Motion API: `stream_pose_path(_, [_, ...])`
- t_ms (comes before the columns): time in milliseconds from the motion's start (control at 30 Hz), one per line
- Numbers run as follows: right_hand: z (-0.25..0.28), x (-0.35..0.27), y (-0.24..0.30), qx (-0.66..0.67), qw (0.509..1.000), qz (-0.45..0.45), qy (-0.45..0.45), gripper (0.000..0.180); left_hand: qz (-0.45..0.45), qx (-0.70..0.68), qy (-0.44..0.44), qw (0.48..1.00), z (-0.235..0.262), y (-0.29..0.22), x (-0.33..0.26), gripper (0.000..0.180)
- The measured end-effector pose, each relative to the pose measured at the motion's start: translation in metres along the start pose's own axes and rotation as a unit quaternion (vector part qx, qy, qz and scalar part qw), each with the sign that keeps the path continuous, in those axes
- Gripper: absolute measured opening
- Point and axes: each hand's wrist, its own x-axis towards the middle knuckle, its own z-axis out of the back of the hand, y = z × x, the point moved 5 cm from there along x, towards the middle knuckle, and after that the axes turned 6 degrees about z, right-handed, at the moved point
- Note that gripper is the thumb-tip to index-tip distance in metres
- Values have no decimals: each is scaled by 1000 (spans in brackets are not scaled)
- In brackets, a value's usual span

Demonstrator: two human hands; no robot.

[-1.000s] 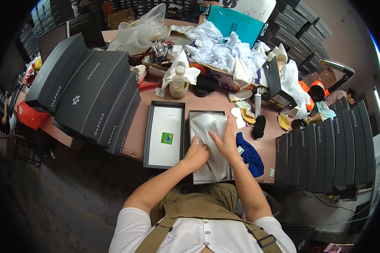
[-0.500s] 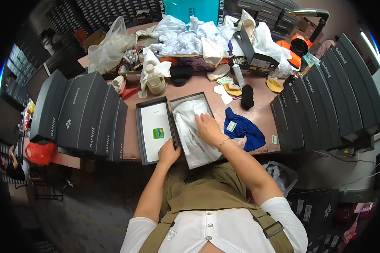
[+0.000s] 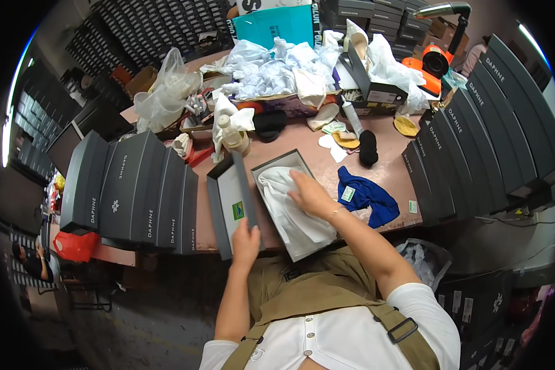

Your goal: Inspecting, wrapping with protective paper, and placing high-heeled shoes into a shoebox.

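Note:
My left hand (image 3: pixel 246 245) is closed on the near right edge of a dark grey shoebox lid (image 3: pixel 249 190). The lid is tilted with its right side raised, and a green square sticker (image 3: pixel 238 211) shows on its pale inside. Beside it on the table lies the open shoebox (image 3: pixel 285 160). White soft wrapping (image 3: pixel 291 217) fills much of the box; whatever is under it is hidden. My right hand (image 3: pixel 313 196) rests on the wrapping's upper right part, fingers stretched out and apart.
Dark shoeboxes (image 3: pixel 126 191) stand in a row at left, more shoeboxes (image 3: pixel 468 142) at right. Blue cloth (image 3: pixel 371 196) lies right of the open box. Behind are a bottle (image 3: pixel 233 137), a black rolled item (image 3: pixel 368 148), crumpled white paper (image 3: pixel 277 71) and an orange-black device (image 3: pixel 436 61).
The lid has gone from lying flat to tilted, its right side lifted by my left hand. My right hand stays on the wrapping, which has shifted slightly. The whole view has turned a little.

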Motion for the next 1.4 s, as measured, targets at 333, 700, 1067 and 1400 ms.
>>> stream_pose_path(333, [97,-59,14,406,873,-264,-57,59,-82,-465,259,843,-20,-83,-85,63])
stream_pose_path(700, [92,-38,-21,485,804,-318,-131,45,-75,-372,54,923,-21,-34,-10,39])
stream_pose_path(1067, [211,-146,-143,208,900,-375,-74,50,-355,201,132,903,-81,-56,52,28])
stream_pose_path(1400, [-10,42,2,-78,969,-98,212,61,-412,130,42,901,-67,-54,41,30])
